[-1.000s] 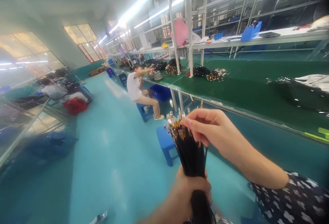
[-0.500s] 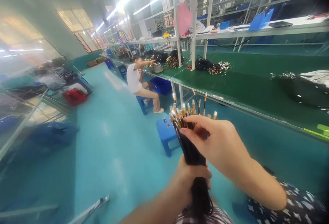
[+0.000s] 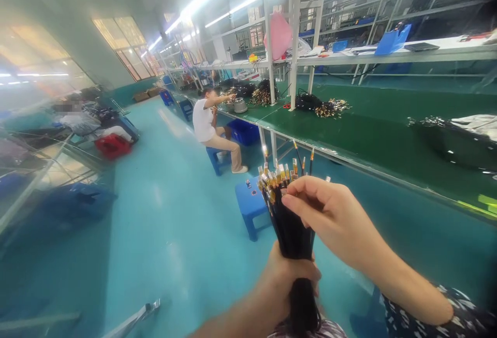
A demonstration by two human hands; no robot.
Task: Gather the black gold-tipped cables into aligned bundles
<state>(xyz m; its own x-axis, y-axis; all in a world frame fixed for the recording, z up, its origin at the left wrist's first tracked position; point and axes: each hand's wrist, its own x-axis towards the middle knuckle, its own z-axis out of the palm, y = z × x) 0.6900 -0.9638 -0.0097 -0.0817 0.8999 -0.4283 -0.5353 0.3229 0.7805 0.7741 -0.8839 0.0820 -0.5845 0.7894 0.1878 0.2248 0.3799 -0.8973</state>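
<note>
A: The blue floor [image 3: 151, 234] is running alongside a long green desk [image 3: 373, 120]. Where is the bundle [image 3: 294, 234] sitting?

B: It's hanging in the air, off the desk, just outside its near edge. The left hand [image 3: 293, 272] is wrapping round the black cables, and the metal tips [image 3: 276, 176] are pointing up.

A: Why so low a grip?

B: Probably it's binding the cables together while leaving the tips free to fan out. The right hand [image 3: 330, 206] is pinching among them, thumb and forefinger closing at one tip; I can't tell whether they're catching more than one.

A: What's getting in the way?

B: The right fingers are hiding part of the fan. Beyond it, a blue stool [image 3: 248, 201] is standing between the bundle and a seated person in white [image 3: 204, 120], who is reaching over the desk's near edge.

A: And on the desk?

B: A cable pile [image 3: 320, 105] is lying beside the foot of a white post [image 3: 294, 43], its tips facing right, perhaps so the ends are staying together. The post is separating it from another pile [image 3: 264, 93]. Towards the right end, more dark cables [image 3: 446, 138] are resting against pale cloth [image 3: 476, 123].
</note>
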